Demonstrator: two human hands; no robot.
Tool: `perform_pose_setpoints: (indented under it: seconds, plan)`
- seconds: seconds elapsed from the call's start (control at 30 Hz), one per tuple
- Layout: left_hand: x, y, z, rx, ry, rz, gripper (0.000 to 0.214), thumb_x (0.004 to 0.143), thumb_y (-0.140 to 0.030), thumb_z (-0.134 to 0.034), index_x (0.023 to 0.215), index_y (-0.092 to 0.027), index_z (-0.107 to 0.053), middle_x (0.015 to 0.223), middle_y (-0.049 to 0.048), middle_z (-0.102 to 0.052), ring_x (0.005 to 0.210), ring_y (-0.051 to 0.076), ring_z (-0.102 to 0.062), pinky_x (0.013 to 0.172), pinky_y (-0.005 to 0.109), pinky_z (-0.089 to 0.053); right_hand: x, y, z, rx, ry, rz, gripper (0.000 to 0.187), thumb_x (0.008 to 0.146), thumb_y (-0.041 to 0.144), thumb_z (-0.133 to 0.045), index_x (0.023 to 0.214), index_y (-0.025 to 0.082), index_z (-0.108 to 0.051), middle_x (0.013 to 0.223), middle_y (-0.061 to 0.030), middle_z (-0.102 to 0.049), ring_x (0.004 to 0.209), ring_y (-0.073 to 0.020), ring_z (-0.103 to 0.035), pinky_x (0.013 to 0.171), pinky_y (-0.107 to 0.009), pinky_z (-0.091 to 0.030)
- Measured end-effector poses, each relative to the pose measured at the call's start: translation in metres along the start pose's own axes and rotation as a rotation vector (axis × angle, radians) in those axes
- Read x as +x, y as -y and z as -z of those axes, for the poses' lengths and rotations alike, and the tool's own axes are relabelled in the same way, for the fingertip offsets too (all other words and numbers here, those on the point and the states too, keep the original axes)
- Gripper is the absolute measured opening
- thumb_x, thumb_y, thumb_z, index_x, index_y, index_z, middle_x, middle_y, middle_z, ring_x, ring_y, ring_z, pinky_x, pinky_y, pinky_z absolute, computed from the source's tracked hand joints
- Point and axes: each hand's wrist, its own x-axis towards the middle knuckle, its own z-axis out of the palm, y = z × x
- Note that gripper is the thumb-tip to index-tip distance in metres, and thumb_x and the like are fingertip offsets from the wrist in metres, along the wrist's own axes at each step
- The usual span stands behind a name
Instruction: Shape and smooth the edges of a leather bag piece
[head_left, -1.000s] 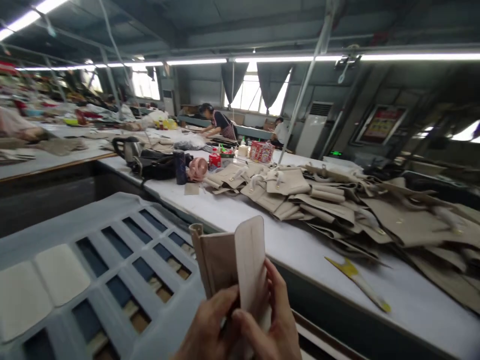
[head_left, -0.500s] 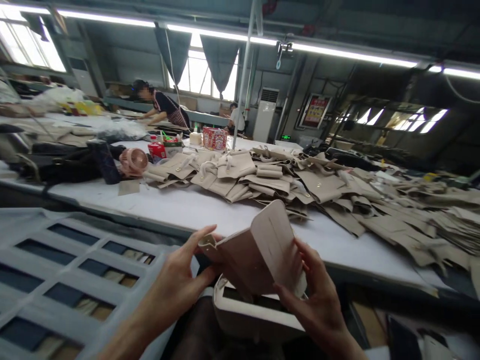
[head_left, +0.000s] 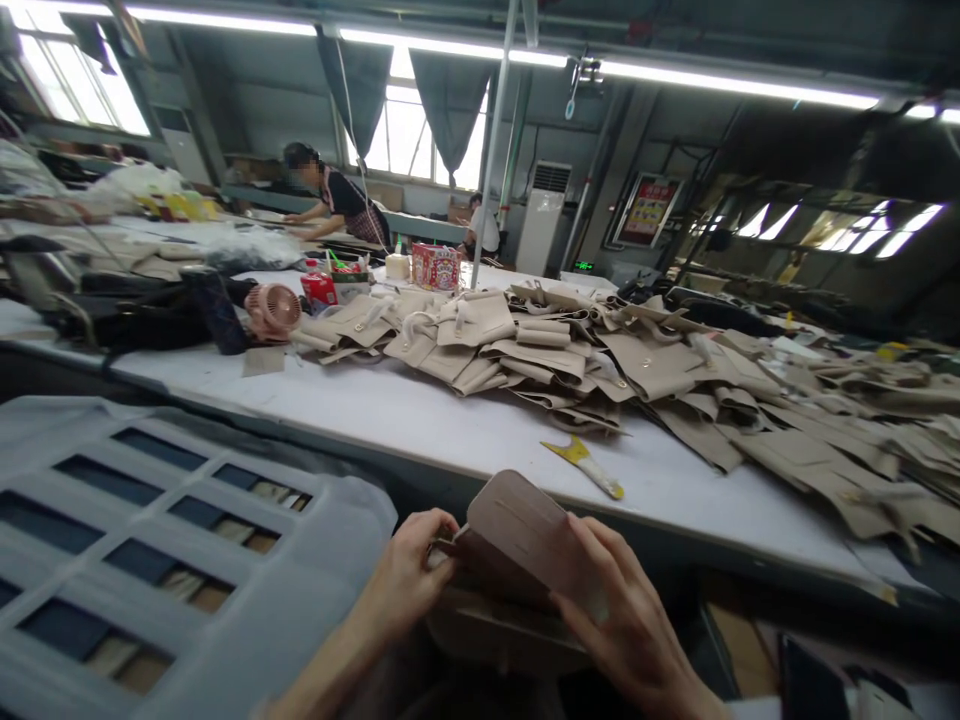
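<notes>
A beige leather bag piece (head_left: 517, 520) is held up low in the middle, with its rounded flap tilted towards me. My left hand (head_left: 412, 565) pinches the folded left edge of this piece between thumb and fingers. Wrapped round its right side is my right hand (head_left: 619, 590), thumb on the near face. Just below, close to my lap, lies another pale curved leather part (head_left: 502, 635), dim and partly covered; I cannot tell whether the two are joined. A yellow forked tool (head_left: 585, 465), perhaps thread snips, rests on the white table beyond my hands.
A heap of beige leather pieces (head_left: 525, 350) covers much of the white table (head_left: 337, 415). At left stands a pale plastic crate (head_left: 330, 550) with slots. Behind are a pink fan (head_left: 271, 312) and a red patterned box (head_left: 436, 268). A person (head_left: 341, 205) bends over a far table.
Both hands have lowered with the bag piece, which is tilted further over. The yellow tool on the table, previously behind the piece, now shows. The view has shifted slightly.
</notes>
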Motion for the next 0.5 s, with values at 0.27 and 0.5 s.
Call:
perform_pose_setpoints:
  seconds: [0.27, 0.5]
  plan:
    - [-0.021, 0.053, -0.027, -0.352, -0.016, 0.109, 0.029, 0.086, -0.038, -0.064, 0.112, -0.025, -0.064, 0.146, 0.0128, -0.047, 0.135, 0.033, -0.044, 0.114, 0.049, -0.031, -0.001, -0.008, -0.006, -0.267, 0.072, 0.205, 0.071, 0.091, 0.017, -0.053, 0.155, 0.025, -0.024, 0.143, -0.0143, -0.051, 0.118, -0.0315, -0.057, 0.091, -0.046, -0.051]
    - [-0.040, 0.059, -0.043, -0.936, -0.195, 0.446, 0.053, 0.087, -0.058, -0.059, 0.123, -0.019, -0.057, 0.131, 0.0122, -0.061, 0.126, 0.030, -0.052, 0.108, 0.042, -0.039, 0.015, -0.001, -0.021, -0.115, 0.317, 0.218, 0.078, 0.085, 0.015, -0.055, 0.155, 0.025, -0.022, 0.142, -0.0130, -0.051, 0.122, -0.0305, -0.056, 0.096, -0.047, -0.052]
